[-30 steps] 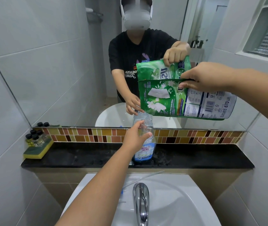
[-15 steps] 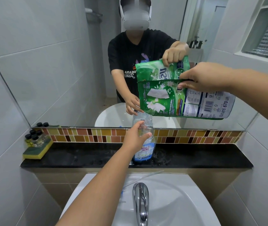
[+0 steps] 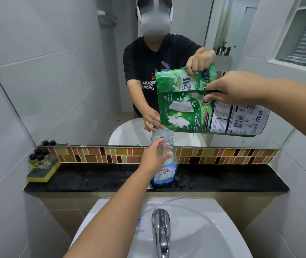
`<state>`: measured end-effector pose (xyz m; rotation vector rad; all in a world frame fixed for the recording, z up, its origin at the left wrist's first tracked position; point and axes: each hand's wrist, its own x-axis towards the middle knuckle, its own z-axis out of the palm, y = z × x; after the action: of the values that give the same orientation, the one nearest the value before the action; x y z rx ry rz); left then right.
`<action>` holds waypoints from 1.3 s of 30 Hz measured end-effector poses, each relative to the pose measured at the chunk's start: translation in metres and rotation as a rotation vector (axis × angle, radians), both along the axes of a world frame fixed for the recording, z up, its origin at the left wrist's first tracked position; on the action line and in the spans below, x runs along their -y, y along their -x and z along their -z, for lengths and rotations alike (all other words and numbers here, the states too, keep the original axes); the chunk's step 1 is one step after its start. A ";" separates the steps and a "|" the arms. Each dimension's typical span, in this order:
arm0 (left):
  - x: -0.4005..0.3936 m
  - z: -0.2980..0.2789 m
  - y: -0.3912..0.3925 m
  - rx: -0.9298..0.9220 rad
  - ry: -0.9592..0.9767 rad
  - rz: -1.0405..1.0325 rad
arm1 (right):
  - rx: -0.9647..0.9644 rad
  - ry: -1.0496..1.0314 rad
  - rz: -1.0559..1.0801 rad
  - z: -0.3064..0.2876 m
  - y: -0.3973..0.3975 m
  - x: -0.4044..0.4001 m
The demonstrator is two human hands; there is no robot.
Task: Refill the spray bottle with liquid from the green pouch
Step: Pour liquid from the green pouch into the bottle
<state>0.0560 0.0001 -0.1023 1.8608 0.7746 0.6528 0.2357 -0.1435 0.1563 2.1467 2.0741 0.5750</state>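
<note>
A clear spray bottle (image 3: 165, 170) with a blue label stands uncapped on the black ledge (image 3: 92, 180). My left hand (image 3: 153, 158) is wrapped around its upper part just below the open neck. The green pouch (image 3: 200, 114) hangs tipped on its side above and to the right of the bottle, its lower left corner right over the open neck. My right hand (image 3: 236, 88) pinches the pouch's top edge. I cannot tell whether liquid is flowing.
A mirror behind the ledge repeats the hands, pouch and bottle. Several small dark-capped bottles (image 3: 39, 158) sit on a yellow-green sponge (image 3: 42, 172) at the ledge's left end. A thin clear tube (image 3: 163, 202) lies over the white sink (image 3: 213, 229), with the chrome tap (image 3: 160, 231) below.
The pouch has dipped slightly, its lower left corner coming closer to the bottle's neck. My left hand keeps its grip on the bottle.
</note>
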 end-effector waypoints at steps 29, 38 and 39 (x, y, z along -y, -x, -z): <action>-0.002 0.000 -0.002 -0.018 -0.004 0.018 | -0.001 -0.033 -0.015 0.001 0.002 0.006; -0.001 -0.003 -0.001 -0.029 -0.003 0.016 | -0.017 -0.027 -0.022 -0.001 0.004 0.006; -0.001 -0.003 -0.001 -0.029 -0.002 0.015 | -0.017 -0.030 -0.024 -0.002 0.004 0.006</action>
<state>0.0573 0.0006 -0.0994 1.8795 0.7788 0.6182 0.2314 -0.1493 0.1578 2.1530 2.1155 0.5967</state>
